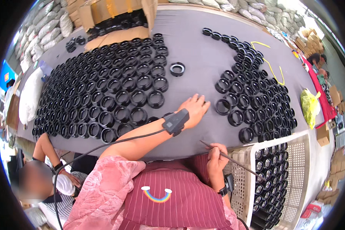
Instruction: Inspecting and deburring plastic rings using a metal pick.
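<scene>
My left hand (195,109) reaches out over the grey table with its fingers stretched and nothing held, between two groups of black rings. Left of it stand close rows of black rings (143,81); to its right is a looser group of the same rings (235,117). One ring with a pale, shiny inner rim (177,69) lies apart, beyond my left hand. Down at the table's near edge, my right hand (217,157) is closed around a thin dark stick (237,163). The stick's narrow end points over the tabletop.
A white plastic crate (299,161) full of black rings stands at my right. An open cardboard box (149,17) with more rings sits at the far left. Yellow strips (274,71) and a yellow bag (309,107) lie right. Another person (46,149) sits at the left.
</scene>
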The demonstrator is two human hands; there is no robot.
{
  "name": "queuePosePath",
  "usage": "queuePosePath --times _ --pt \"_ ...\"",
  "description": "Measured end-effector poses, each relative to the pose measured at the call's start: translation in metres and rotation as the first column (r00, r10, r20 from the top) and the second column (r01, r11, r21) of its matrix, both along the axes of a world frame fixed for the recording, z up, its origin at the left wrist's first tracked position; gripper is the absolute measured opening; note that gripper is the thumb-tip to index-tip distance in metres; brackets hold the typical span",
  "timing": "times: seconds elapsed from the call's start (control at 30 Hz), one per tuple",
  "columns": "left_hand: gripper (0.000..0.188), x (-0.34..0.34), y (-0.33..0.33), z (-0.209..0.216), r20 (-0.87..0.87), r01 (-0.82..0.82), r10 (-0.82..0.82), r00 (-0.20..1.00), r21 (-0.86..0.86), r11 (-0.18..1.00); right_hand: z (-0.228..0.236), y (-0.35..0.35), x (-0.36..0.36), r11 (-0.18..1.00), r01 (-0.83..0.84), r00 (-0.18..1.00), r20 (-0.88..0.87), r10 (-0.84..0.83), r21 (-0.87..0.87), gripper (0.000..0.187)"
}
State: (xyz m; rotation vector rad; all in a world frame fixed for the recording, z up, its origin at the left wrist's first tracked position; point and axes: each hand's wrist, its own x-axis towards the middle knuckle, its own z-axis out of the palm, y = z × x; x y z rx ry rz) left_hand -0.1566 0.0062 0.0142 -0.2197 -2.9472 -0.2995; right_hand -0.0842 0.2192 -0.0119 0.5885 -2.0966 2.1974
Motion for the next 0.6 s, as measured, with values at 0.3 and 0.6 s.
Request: queuePosePath --times 0.3,0.6 --pt "0.07 0.047 0.031 -0.013 -0.147 -0.067 0.072 0.986 0.043 0.997 -0.019 0.007 0.016 0.998 0.016 1.0 0.021 -0.015 -0.068 0.022" --pt "0.07 0.037 -0.027 -0.012 -0.303 0.344 -0.265 0.915 0.246 0.906 -0.011 0.01 0.021 0.997 0.038 0.999 0.02 -0.037 -0.074 0.02"
